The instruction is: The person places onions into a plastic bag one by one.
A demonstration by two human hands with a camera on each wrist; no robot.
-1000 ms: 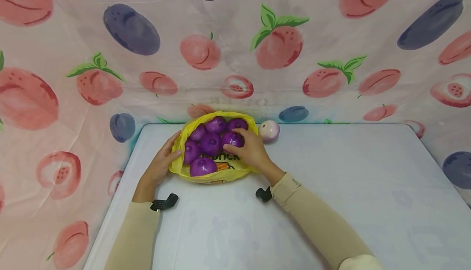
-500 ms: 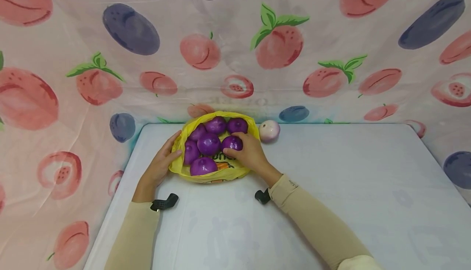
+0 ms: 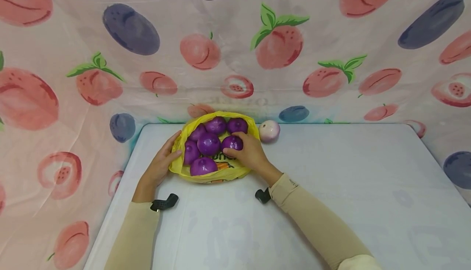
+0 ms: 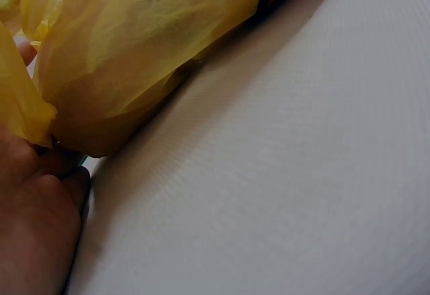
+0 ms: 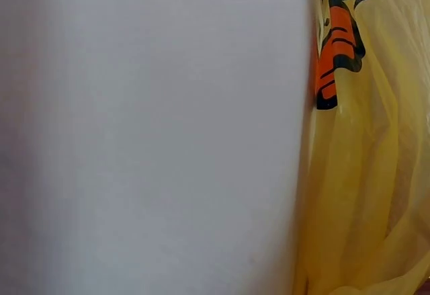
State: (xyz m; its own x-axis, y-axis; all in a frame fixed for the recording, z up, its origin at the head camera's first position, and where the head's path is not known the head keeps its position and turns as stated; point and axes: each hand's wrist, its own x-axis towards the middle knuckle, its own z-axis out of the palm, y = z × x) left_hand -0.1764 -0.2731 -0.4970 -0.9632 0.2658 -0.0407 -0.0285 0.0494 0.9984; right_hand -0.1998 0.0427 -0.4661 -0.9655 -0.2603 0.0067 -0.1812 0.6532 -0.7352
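A yellow plastic bag (image 3: 232,174) lies wide-mouthed on the table, with several shiny purple onions (image 3: 209,144) inside it. My right hand (image 3: 252,153) reaches in over the bag's right side, and its thumb and fingers hold the rightmost purple onion (image 3: 232,143). At the left edge of the bag, my left hand (image 3: 160,161) grips the plastic rim, thumb on the near side. In the left wrist view the crumpled bag (image 4: 148,53) bulges beside the left hand (image 4: 33,214). The right hand's fingers are out of the right wrist view, which shows the bag's side (image 5: 356,174).
A paler, whitish-purple onion (image 3: 270,131) sits just right of the bag, near the table's back edge. The white-covered table (image 3: 349,180) extends to the right and front. Fruit-patterned cloth (image 3: 235,57) hangs behind and to the left.
The right hand has shifted slightly left and down with the onion, and a middle onion has moved slightly left. Over the last half second little differs. The left hand stays put.
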